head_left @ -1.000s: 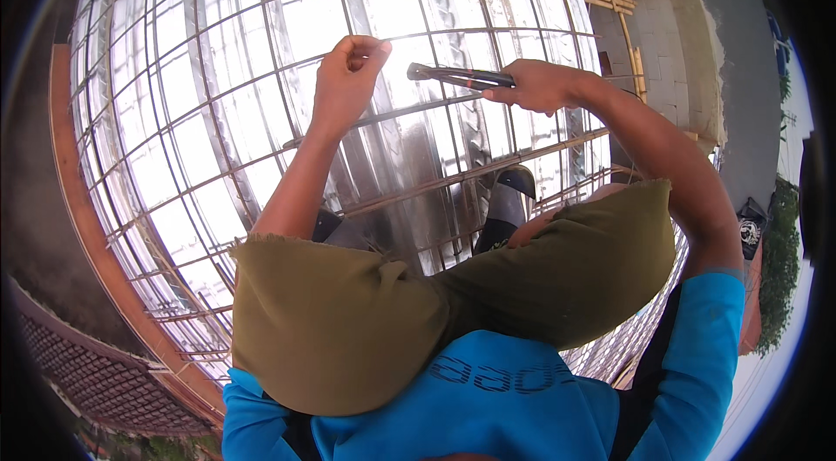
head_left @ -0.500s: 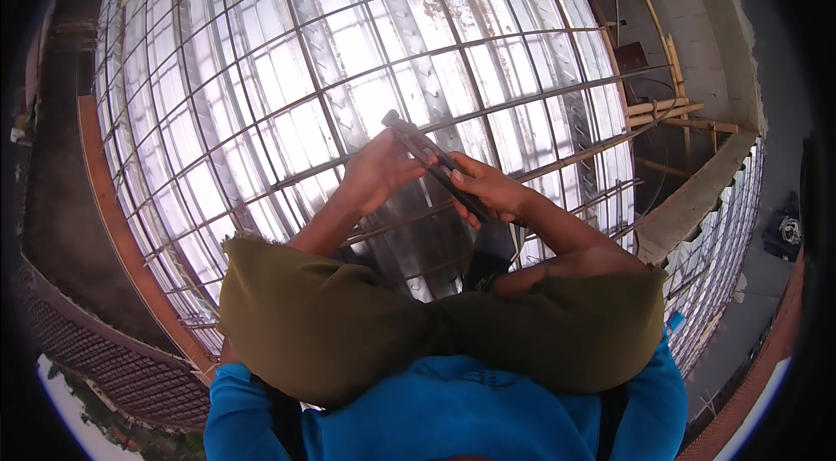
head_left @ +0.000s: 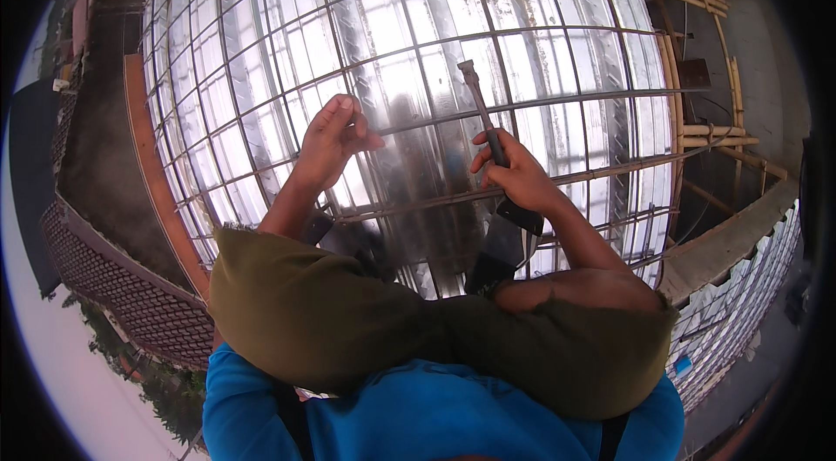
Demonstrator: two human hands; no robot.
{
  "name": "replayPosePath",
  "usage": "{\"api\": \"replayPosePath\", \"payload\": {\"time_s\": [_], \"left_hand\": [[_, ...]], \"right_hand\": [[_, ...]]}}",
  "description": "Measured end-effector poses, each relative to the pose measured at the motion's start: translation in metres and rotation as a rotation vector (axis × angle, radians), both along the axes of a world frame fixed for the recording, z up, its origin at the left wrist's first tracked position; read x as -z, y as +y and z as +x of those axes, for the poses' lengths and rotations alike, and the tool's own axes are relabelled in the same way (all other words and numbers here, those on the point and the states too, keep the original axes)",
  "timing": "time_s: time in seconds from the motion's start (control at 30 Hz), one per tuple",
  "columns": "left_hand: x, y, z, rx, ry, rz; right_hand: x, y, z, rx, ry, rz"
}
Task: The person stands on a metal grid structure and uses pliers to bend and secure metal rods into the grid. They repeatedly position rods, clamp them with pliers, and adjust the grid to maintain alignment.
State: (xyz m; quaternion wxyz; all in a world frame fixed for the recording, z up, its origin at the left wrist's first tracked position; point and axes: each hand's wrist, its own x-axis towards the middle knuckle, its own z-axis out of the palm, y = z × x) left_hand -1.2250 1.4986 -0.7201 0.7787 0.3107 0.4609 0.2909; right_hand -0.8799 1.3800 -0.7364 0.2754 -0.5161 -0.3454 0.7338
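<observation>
My right hand [head_left: 521, 175] is closed round the dark handle end of a pair of pincers [head_left: 476, 97]. Their squarish metal head points away from me, above the mesh of steel bars [head_left: 418, 120]. To the left, my left hand [head_left: 329, 143] is raised over the same mesh with fingers curled and thumb and fingertips drawn together. Whatever it may pinch is too small to make out. Under the bars lies shiny ribbed metal decking [head_left: 366, 39], with my knees bent above it. A dark shoe [head_left: 505, 243] shows below my right hand.
An orange-brown edge board [head_left: 144, 143] borders the decking on the left, beside a dark lower area. On the right, bamboo poles [head_left: 718, 134] stand in an opening by a concrete wall [head_left: 775, 60]. Roof tiles [head_left: 122, 265] lie at lower left.
My hands have moved apart. The right has turned the pincers more upright and carried them rightward; the left has gone leftward off the tool and drawn its fingers in. The view has shifted slightly.
</observation>
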Motion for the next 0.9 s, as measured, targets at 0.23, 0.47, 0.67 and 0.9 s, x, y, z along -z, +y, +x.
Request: {"api": "replayPosePath", "payload": {"time_s": [0.23, 0.47, 0.67, 0.9], "left_hand": [[-0.094, 0.062, -0.061, -0.058, 0.572, 0.225], [-0.182, 0.103, -0.010, 0.557, 0.925, 0.658], [-0.185, 0.129, 0.052, 0.872, 1.162, 0.815], [-0.157, 0.110, 0.020, 0.764, 1.221, 0.707]], "right_hand": [[-0.006, 0.011, 0.054, -0.176, -0.858, 0.194], [0.004, -0.067, 0.068, -0.210, -0.952, 0.276], [0.013, -0.109, 0.062, -0.148, -0.940, 0.360], [-0.021, -0.012, -0.019, -0.348, -0.558, 0.492]]}}
